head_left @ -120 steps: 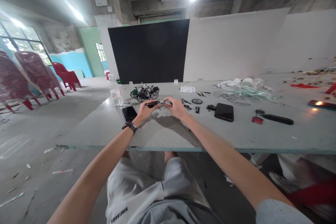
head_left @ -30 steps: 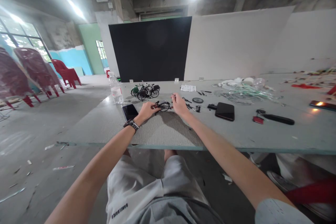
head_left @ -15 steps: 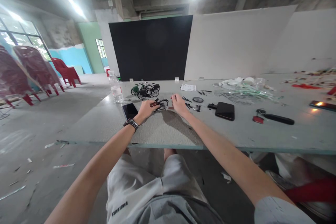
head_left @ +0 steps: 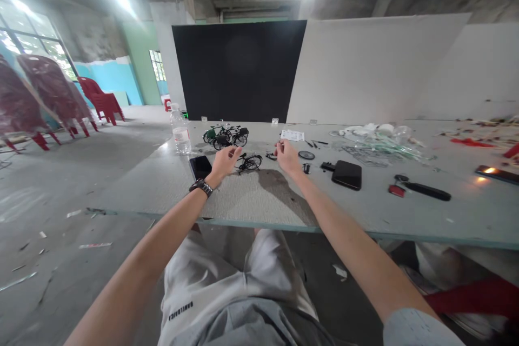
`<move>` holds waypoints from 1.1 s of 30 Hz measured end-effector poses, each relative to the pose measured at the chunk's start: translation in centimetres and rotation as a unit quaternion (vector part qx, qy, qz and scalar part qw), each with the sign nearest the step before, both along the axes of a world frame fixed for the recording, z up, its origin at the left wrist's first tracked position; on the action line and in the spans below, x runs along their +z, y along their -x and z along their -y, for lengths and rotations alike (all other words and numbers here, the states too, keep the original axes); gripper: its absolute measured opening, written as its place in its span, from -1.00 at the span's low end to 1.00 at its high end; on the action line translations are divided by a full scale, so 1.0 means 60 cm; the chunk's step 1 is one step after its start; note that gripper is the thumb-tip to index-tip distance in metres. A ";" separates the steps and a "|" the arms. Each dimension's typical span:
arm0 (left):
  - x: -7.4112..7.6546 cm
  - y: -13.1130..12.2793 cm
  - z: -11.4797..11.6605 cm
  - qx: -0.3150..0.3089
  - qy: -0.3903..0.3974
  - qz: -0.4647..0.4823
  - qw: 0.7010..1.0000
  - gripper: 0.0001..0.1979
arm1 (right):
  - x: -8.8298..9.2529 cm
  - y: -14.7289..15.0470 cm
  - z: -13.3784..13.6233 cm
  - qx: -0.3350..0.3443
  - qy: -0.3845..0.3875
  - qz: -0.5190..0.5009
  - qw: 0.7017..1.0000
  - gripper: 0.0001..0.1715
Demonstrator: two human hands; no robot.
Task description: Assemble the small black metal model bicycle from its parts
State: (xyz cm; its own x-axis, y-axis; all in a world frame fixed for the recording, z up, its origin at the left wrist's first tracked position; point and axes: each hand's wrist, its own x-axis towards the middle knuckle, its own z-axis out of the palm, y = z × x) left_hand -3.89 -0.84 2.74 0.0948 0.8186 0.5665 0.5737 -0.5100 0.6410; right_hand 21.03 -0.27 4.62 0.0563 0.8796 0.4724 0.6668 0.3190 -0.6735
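A small black model bicycle stands on the table between my hands, its rear wheel to the right. My left hand is just left of it, fingers loosely apart and holding nothing I can see. My right hand is over the small parts right of the bicycle, with thumb and fingertips brought together; what they hold, if anything, is too small to make out. A dark curved part shows beside its fingers. Farther right lie a loose spoked wheel and a small black piece.
Assembled model bicycles stand behind, near a water bottle. A phone lies by my left wrist. Rightward are a black square case, a black-handled tool, plastic bags and a paper sheet.
My left hand has let go of the model bicycle and drawn back slightly left and up. My right hand has shifted a little right, over the loose parts. The view has moved slightly.
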 end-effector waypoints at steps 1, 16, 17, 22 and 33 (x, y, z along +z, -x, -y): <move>0.000 0.002 0.000 0.012 -0.004 0.008 1.000 -0.41 | 0.002 -0.005 -0.001 0.005 0.004 -0.003 1.000 -0.63; 0.004 0.010 -0.008 0.021 -0.050 -0.035 0.998 -0.55 | 0.030 -0.092 -0.028 -0.039 -0.094 0.042 0.994 -0.58; 0.006 0.010 -0.009 0.018 -0.051 -0.035 0.998 -0.56 | 0.032 -0.096 -0.032 -0.041 -0.090 0.050 0.994 -0.59; 0.026 0.000 -0.008 0.015 -0.061 -0.041 0.997 -0.60 | 0.040 -0.117 -0.066 -0.019 -0.062 0.132 0.989 -0.64; 0.052 -0.025 -0.001 -0.023 -0.196 -0.101 0.975 -0.65 | 0.039 -0.196 -0.130 -0.011 0.122 0.344 0.931 -0.78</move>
